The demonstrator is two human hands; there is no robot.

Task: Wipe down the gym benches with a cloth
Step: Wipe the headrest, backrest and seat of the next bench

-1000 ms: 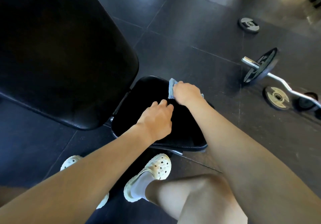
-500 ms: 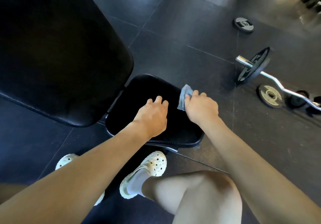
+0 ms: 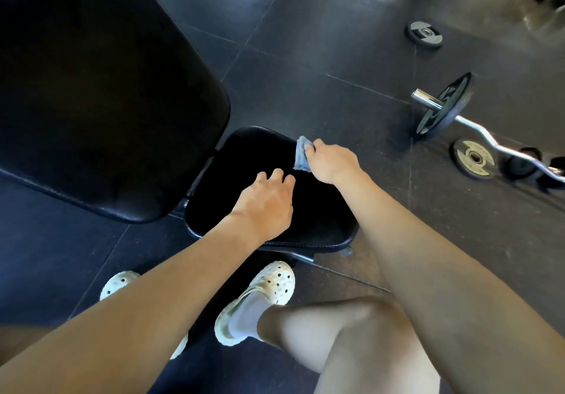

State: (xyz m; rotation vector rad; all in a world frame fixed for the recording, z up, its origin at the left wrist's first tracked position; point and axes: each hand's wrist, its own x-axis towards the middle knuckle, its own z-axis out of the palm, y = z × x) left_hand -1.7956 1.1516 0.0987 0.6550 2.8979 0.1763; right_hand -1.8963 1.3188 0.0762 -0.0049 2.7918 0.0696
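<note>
Wiping looked midway on the black padded bench seat (image 3: 244,161). The right hand (image 3: 331,161) pinched a small crumpled blue cloth (image 3: 302,154) at the seat's one-o'clock edge, and the left hand (image 3: 266,204) rested loose-fingered near its centre, holding nothing. No streaks showed which parts were done. The large black backrest (image 3: 107,87) at ten o'clock probably remained.

You wear an off-white perforated left clog (image 3: 120,283) and right clog (image 3: 270,282), with a pale grey sock (image 3: 244,315) in the right one. Your left hand (image 3: 263,207) and right hand (image 3: 333,161) are bare.
</note>
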